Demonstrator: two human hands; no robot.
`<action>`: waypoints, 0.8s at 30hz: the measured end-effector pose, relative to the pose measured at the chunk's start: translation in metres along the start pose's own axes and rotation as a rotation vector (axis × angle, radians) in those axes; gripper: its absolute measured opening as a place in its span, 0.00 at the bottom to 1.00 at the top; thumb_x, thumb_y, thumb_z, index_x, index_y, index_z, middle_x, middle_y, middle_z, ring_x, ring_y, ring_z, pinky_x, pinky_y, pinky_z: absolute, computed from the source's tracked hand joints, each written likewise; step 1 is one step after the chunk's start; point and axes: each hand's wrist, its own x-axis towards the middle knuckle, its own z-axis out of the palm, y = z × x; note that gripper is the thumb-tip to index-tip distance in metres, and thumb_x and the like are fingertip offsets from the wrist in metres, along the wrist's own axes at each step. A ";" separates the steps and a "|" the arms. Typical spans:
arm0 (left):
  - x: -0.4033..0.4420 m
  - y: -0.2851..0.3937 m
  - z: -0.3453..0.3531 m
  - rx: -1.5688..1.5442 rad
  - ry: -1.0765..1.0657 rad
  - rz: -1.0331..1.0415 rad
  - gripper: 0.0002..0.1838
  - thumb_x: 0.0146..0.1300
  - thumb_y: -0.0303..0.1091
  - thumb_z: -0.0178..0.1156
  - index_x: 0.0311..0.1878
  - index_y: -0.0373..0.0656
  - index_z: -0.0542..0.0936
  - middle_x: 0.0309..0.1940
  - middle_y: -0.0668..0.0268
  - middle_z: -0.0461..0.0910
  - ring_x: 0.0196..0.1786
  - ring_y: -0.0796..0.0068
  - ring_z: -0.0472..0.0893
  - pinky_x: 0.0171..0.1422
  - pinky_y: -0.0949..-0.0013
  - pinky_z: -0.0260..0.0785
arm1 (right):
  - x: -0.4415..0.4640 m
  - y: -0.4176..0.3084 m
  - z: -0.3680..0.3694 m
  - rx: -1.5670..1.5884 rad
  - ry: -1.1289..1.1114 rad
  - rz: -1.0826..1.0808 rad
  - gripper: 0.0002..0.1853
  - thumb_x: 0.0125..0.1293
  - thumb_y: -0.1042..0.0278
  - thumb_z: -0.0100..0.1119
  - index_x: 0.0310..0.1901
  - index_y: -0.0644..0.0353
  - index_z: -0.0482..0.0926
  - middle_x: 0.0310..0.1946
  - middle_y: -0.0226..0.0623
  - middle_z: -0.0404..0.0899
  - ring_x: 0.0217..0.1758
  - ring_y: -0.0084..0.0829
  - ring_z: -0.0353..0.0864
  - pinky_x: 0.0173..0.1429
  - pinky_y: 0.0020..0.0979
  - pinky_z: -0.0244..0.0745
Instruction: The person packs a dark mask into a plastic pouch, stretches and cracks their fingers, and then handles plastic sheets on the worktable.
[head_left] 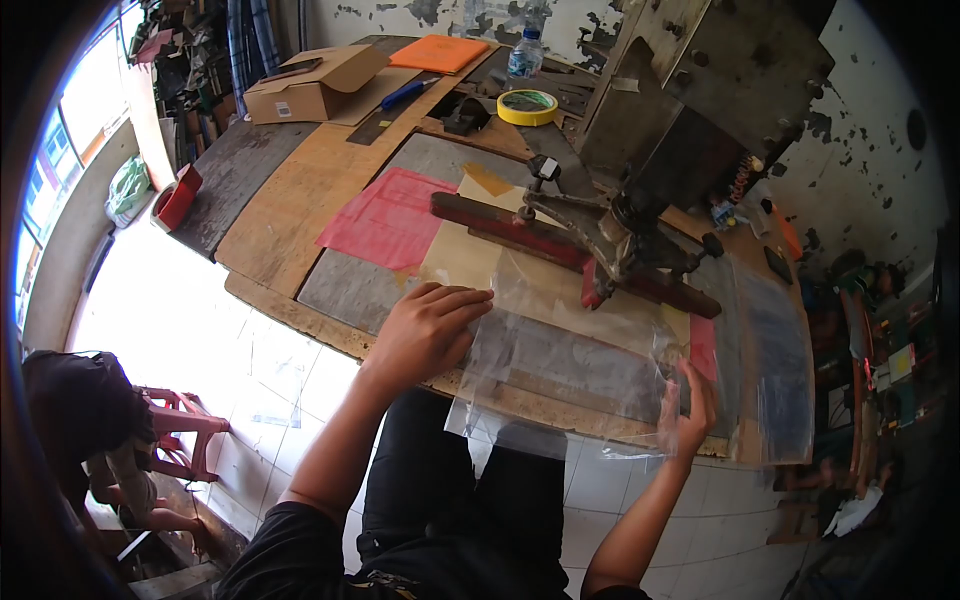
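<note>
A clear plastic sheet [570,370] spans between my two hands over the front edge of the worktable [290,310]. My left hand [425,330] pinches its left side, fingers pressed together. At the sheet's right side is my right hand [690,405], with the fingers closed on the plastic. Beyond the sheet, the dark and red bar [500,225] of a metal press [640,200] lies across tan paper [460,255]. Red sheeting [385,215] shows left of the bar, and a smaller red piece [703,345] near my right hand.
At the back are a cardboard box [310,90], an orange folder [440,53], a blue-handled tool [405,93], yellow tape [527,107] and a bottle [525,55]. Clear sheets [775,360] hang over the right edge. A person [90,430] is near a red stool [185,430] at lower left.
</note>
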 end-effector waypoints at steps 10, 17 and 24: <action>-0.004 0.002 -0.001 -0.024 0.003 -0.036 0.23 0.53 0.22 0.64 0.55 0.42 0.88 0.59 0.61 0.88 0.59 0.57 0.87 0.66 0.54 0.77 | 0.003 -0.005 0.001 0.035 -0.054 0.061 0.23 0.75 0.72 0.64 0.70 0.61 0.78 0.59 0.46 0.87 0.61 0.44 0.86 0.70 0.44 0.75; -0.009 -0.006 0.006 -0.025 0.048 -0.027 0.23 0.55 0.22 0.65 0.56 0.45 0.88 0.60 0.61 0.87 0.58 0.55 0.87 0.65 0.54 0.78 | 0.024 -0.016 0.006 0.151 -0.225 0.259 0.24 0.79 0.70 0.62 0.73 0.55 0.76 0.55 0.46 0.85 0.61 0.44 0.85 0.67 0.41 0.76; -0.008 -0.005 0.003 -0.058 0.042 -0.048 0.18 0.59 0.24 0.65 0.54 0.44 0.86 0.58 0.60 0.87 0.54 0.54 0.87 0.62 0.54 0.77 | 0.023 -0.028 0.014 0.164 -0.081 0.073 0.09 0.77 0.79 0.60 0.53 0.65 0.86 0.47 0.45 0.86 0.50 0.43 0.87 0.57 0.38 0.80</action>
